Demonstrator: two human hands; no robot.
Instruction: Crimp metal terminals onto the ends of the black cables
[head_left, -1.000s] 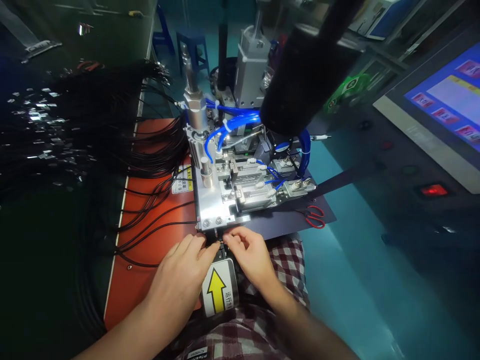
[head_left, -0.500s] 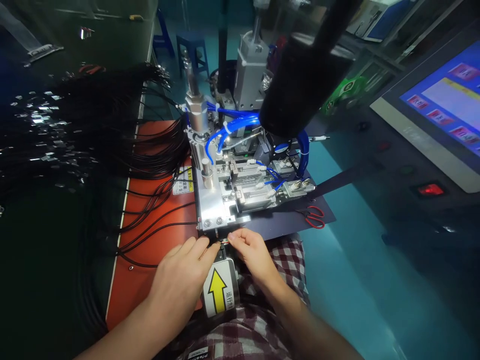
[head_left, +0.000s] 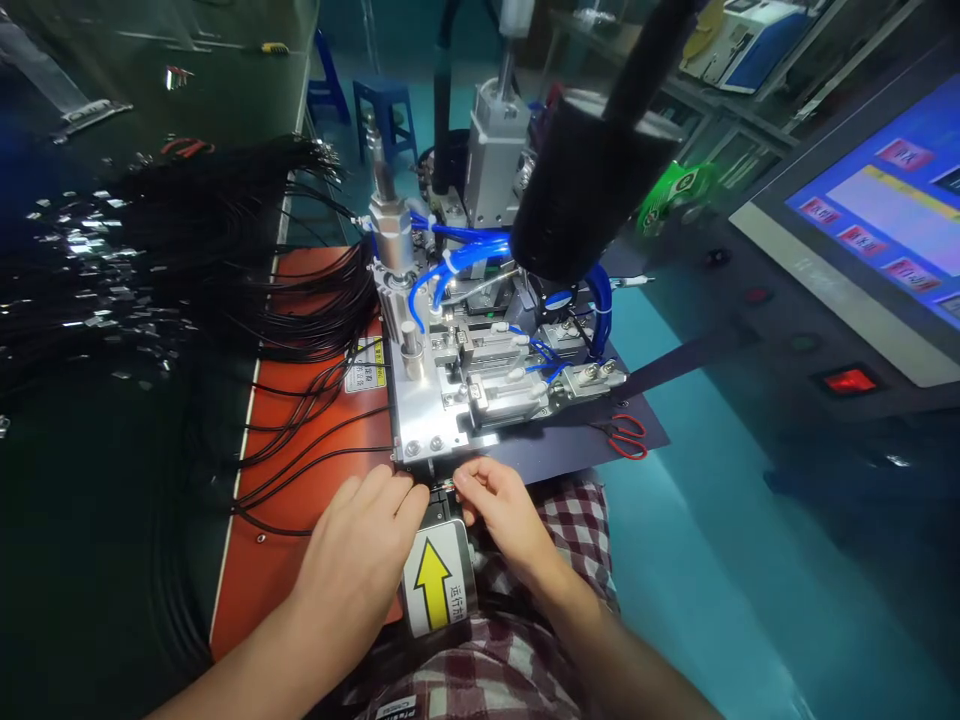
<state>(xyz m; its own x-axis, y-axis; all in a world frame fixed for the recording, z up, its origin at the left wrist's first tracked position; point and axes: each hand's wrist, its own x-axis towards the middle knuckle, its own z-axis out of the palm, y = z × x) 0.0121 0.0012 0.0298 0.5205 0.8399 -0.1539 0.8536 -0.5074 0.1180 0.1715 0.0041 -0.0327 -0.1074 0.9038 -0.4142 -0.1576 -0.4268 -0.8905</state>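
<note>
At the near end of a metal pneumatic machine [head_left: 427,405], both my hands meet over a small black fixture. My left hand [head_left: 360,545] is closed with its fingers bent down, and a black cable [head_left: 281,528] runs in under it from the left. Thin coloured wires [head_left: 447,486] show in the gap between the hands. My right hand [head_left: 501,512] pinches the end of these wires between thumb and forefinger. Just below the fingertips lies a white label with a yellow arrow [head_left: 433,585]. My left fingers hide their exact grip on the cable.
Many black cables [head_left: 322,310] with shiny ends lie across the orange board [head_left: 289,580] and the dark table on the left. Red-handled scissors [head_left: 628,437] rest on the dark plate to the right. A black cylinder [head_left: 589,190] hangs over the machine. A control screen [head_left: 885,220] stands at right.
My left hand has shifted slightly left and up, its fingers a little farther from my right fingertips. My right hand keeps its pinch on the wires. The view has turned slightly.
</note>
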